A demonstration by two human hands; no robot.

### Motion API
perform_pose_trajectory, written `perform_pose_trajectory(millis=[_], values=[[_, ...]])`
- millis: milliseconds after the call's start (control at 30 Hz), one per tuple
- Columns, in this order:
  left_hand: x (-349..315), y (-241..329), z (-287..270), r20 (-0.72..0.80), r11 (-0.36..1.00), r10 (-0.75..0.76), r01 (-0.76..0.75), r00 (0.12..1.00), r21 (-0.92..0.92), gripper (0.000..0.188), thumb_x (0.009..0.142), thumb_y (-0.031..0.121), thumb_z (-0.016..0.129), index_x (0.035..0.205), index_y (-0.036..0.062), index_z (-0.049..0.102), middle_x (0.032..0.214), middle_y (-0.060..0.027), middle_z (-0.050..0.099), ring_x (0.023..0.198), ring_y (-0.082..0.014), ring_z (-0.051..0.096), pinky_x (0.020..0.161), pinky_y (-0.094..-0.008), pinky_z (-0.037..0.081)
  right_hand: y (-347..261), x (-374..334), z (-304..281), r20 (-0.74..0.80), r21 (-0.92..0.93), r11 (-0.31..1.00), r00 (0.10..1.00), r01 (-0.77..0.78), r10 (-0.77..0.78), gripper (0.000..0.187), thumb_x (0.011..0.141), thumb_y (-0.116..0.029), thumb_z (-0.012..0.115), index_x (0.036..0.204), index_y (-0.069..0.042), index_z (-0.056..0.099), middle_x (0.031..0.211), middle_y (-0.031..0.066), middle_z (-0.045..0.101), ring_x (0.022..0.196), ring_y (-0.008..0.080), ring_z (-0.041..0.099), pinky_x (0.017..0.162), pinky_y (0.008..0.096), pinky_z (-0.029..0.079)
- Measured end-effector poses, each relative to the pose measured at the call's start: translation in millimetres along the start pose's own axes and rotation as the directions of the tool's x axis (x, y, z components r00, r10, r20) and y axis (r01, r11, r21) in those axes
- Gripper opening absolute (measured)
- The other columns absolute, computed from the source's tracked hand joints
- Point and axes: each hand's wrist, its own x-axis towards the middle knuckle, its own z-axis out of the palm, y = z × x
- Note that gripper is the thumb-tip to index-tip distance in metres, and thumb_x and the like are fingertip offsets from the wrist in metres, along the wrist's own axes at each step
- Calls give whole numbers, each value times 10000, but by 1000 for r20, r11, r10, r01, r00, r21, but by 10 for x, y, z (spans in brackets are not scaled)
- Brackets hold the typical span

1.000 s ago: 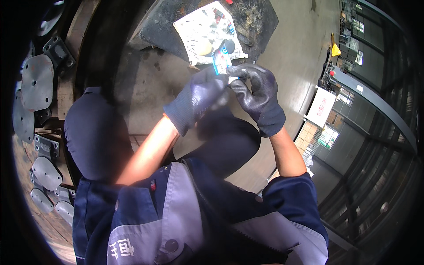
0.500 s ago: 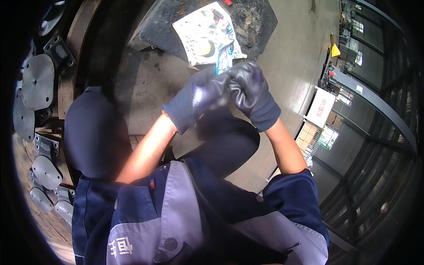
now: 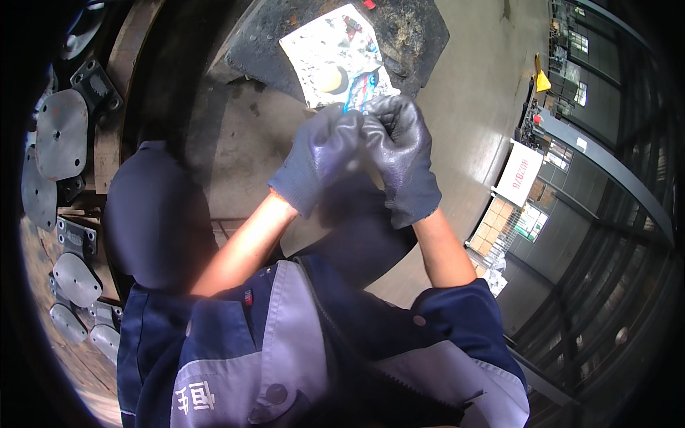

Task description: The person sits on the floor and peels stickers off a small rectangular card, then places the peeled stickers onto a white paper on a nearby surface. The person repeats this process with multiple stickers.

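Both my hands wear dark coated gloves and meet in front of me, fingertips almost touching. Pinched in my left hand [image 3: 320,153] is the lower end of a slim blue-and-white tube-like packet [image 3: 362,91] with a bit of red. My right hand [image 3: 401,153] is closed right beside it, with fingers curled and thumb pressed in; whether it grips the packet's end or something else is hidden. Beyond the fingers lies a stained white sheet [image 3: 307,44], bearing a yellowish round lump [image 3: 330,78]. The sheet rests on a dark, dirty block-like surface [image 3: 421,43].
Flat grey metal plates [image 3: 61,135] with holes, joined to brackets, line a wooden pallet [image 3: 118,100] at left. My bent knee [image 3: 157,214] is close by. A small red piece [image 3: 369,4] sits on the dark surface. Toward the right stands a white sign [image 3: 519,175].
My right hand has turned more upright, its wrist shifting left and nearer to me. The packet's far end now leans to the right.
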Motion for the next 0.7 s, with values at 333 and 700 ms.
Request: perform_pose_trajectory(millis=[333,700], values=[[-38,-12,22,-33,966,82,-87,996,-244,423,936,445,476,943,29,548,614,14,504,527,-49,443,489,-208,348,-428,111,16,171,-43,971,955,-237,240,103,851,34,526,922,21,600,793,36,631,705,73,556,654,248,474],[-9,-5,5,90,903,-264,279,960,-326,265,959,255,451,947,42,607,659,7,517,530,-53,452,475,-200,359,39,162,-92,220,-69,969,944,-238,247,88,837,24,554,754,-5,551,651,2,545,587,68,461,511,278,401]])
